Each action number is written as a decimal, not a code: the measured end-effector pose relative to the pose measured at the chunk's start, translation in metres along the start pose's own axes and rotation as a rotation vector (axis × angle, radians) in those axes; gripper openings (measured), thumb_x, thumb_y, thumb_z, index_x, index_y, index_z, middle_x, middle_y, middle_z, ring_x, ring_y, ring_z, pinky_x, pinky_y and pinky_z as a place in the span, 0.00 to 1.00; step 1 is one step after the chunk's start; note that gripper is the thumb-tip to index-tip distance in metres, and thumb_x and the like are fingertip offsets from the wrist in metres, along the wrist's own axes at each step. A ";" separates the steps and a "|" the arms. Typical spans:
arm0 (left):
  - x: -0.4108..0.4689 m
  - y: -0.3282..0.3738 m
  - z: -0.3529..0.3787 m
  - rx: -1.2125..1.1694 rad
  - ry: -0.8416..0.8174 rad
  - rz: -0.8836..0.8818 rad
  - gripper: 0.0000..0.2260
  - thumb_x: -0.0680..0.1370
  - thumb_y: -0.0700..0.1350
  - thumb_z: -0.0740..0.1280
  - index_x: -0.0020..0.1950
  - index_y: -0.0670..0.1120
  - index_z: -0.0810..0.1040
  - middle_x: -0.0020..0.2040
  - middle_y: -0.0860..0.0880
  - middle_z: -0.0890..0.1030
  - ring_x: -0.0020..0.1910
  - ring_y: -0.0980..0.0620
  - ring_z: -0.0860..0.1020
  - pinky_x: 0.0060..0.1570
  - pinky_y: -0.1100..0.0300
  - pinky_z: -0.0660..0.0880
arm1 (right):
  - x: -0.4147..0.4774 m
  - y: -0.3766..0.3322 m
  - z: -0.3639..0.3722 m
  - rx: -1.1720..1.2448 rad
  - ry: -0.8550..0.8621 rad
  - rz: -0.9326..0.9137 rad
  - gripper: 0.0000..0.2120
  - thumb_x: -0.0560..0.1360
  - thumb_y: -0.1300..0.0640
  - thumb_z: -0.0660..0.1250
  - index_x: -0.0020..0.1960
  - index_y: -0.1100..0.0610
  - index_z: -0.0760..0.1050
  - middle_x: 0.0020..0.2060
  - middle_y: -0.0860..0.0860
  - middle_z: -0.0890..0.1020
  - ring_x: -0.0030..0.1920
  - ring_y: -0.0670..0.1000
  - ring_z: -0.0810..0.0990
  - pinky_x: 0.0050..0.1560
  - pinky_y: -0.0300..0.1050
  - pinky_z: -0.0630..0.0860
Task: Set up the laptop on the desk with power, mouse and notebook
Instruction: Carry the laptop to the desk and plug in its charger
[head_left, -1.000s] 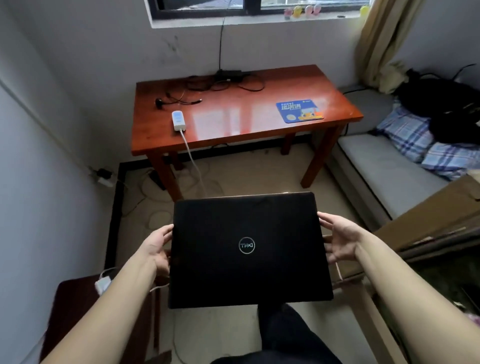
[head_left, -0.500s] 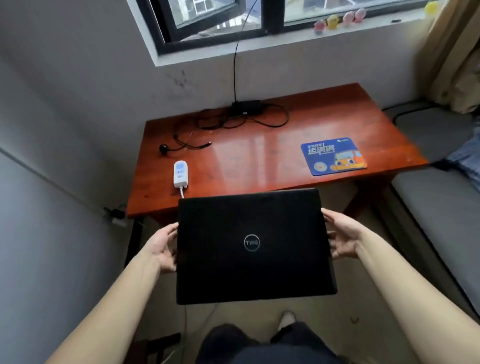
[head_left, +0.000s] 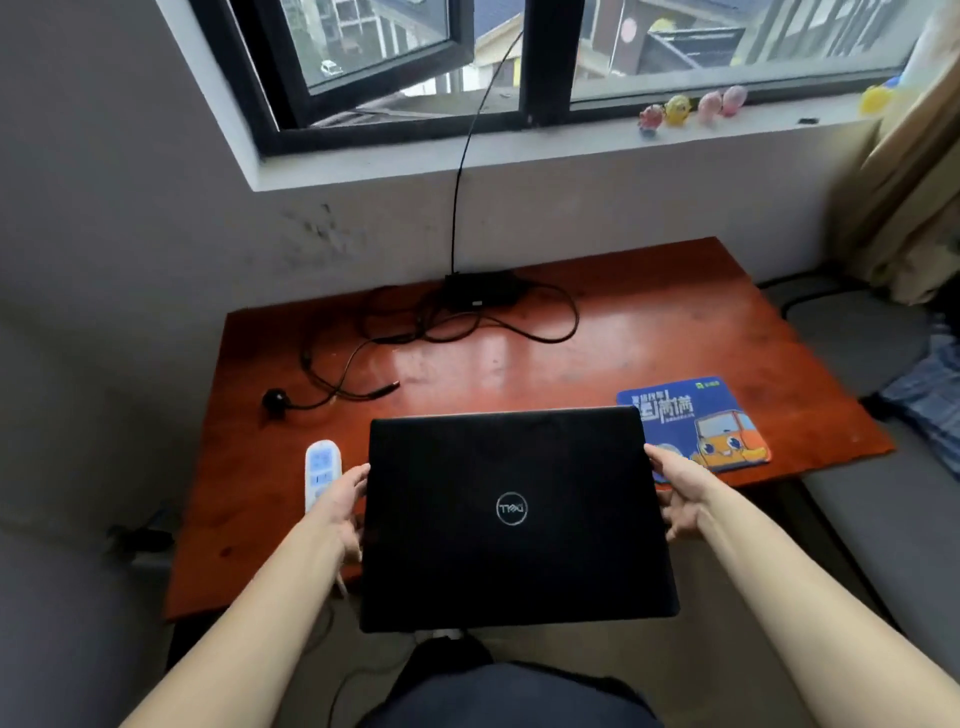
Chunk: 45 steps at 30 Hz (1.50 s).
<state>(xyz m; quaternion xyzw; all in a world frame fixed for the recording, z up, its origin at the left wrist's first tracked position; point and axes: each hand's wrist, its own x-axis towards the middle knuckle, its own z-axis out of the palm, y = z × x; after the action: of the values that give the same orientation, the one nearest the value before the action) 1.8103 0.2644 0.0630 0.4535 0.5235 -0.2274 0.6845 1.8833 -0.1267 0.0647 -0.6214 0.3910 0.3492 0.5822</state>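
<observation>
A closed black laptop (head_left: 514, 519) with a round silver logo is held flat over the front edge of the red-brown desk (head_left: 597, 358). My left hand (head_left: 340, 506) grips its left edge and my right hand (head_left: 675, 488) grips its right edge. On the desk lie a black power brick (head_left: 480, 291) with tangled black cables (head_left: 363, 364), a white power strip (head_left: 321, 467) just left of the laptop, and a blue mouse pad (head_left: 696, 421) at the right, partly behind my right hand. No mouse or notebook is in view.
The desk stands against a grey wall under a window (head_left: 519, 57). Small toy figures (head_left: 691, 106) line the sill. A cable (head_left: 462, 171) runs up from the brick to the window. A grey mattress (head_left: 872, 499) lies to the right, a curtain (head_left: 914, 197) above it.
I have stepped closer to the desk. The laptop, still held in both hands, now hangs over the desk's front part instead of over the floor.
</observation>
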 end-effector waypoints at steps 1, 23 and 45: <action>0.006 0.013 0.004 0.011 -0.018 -0.003 0.13 0.74 0.60 0.67 0.53 0.54 0.81 0.47 0.48 0.77 0.43 0.47 0.77 0.33 0.54 0.76 | 0.004 -0.010 0.004 -0.007 0.008 -0.001 0.25 0.80 0.37 0.61 0.67 0.54 0.76 0.56 0.58 0.78 0.66 0.64 0.74 0.71 0.67 0.63; 0.119 0.106 0.087 -0.104 0.165 -0.106 0.20 0.75 0.66 0.61 0.54 0.52 0.79 0.53 0.45 0.78 0.48 0.44 0.77 0.34 0.53 0.75 | 0.154 -0.165 0.047 -0.154 0.118 0.072 0.18 0.78 0.42 0.66 0.53 0.57 0.80 0.33 0.52 0.84 0.31 0.55 0.83 0.26 0.40 0.76; 0.106 0.106 0.112 -0.011 0.162 -0.020 0.27 0.76 0.72 0.52 0.45 0.50 0.75 0.42 0.49 0.77 0.40 0.47 0.75 0.36 0.54 0.73 | 0.161 -0.162 0.055 -0.242 0.238 -0.004 0.37 0.74 0.35 0.62 0.73 0.59 0.71 0.67 0.58 0.77 0.63 0.63 0.77 0.67 0.61 0.75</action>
<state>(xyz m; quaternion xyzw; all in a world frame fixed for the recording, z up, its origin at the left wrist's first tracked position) 1.9882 0.2369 0.0102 0.4614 0.5829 -0.1938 0.6402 2.1016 -0.0824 -0.0098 -0.7248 0.4111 0.3166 0.4533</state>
